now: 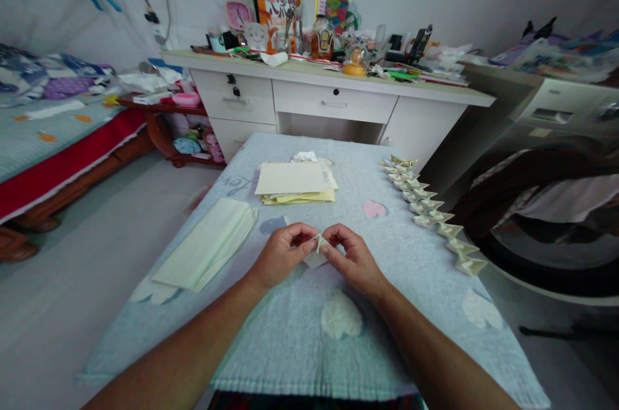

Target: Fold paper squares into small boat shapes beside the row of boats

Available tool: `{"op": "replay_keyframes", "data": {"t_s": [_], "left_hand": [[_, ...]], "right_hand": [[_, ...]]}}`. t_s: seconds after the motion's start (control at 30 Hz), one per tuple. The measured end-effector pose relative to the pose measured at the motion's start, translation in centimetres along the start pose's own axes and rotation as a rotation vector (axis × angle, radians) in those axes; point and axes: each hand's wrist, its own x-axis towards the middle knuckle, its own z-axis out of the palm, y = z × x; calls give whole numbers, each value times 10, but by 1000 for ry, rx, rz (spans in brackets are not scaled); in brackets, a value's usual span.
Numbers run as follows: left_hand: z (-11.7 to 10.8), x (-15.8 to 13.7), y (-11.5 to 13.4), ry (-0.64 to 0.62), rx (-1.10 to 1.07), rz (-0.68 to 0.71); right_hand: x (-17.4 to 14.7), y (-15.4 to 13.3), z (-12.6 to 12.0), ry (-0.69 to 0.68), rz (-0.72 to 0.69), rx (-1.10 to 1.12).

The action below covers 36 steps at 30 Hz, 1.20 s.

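A small folded piece of pale paper (316, 259) is held between my two hands, low over the cloth-covered table (300, 326). My left hand (284, 251) pinches its left side near the top point, thumb and fingertips together. On the opposite side my right hand (353, 258) pinches it the same way. Part of the paper is hidden by the fingers. To the left lies a stack of long pale green paper (206, 242). Beyond the hands sits a pile of cream and yellow paper sheets (294, 179). Several folded paper boats (428, 207) stand in a row at the right.
A white desk (333, 106) crowded with jars, a clock and packets stands behind the table. At the right is a washing machine (546, 120) with cloth in its door. A bed (62, 133) is at the left. Crumpled white tissue (304, 156) lies behind the sheets.
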Motion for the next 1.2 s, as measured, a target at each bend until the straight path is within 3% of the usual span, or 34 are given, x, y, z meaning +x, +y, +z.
{"op": "replay_keyframes", "data": {"t_s": [0.2, 0.43, 0.57, 1.2], "left_hand": [[5, -2, 3, 53, -84, 9], [4, -4, 18, 56, 314, 206], [6, -4, 17, 67, 408, 246], [6, -5, 8, 29, 213, 186]], "right_hand": [[1, 8, 2, 19, 110, 163], [4, 12, 4, 60, 189, 314], [4, 10, 5, 55, 198, 327], [6, 17, 6, 60, 226, 306]]}}
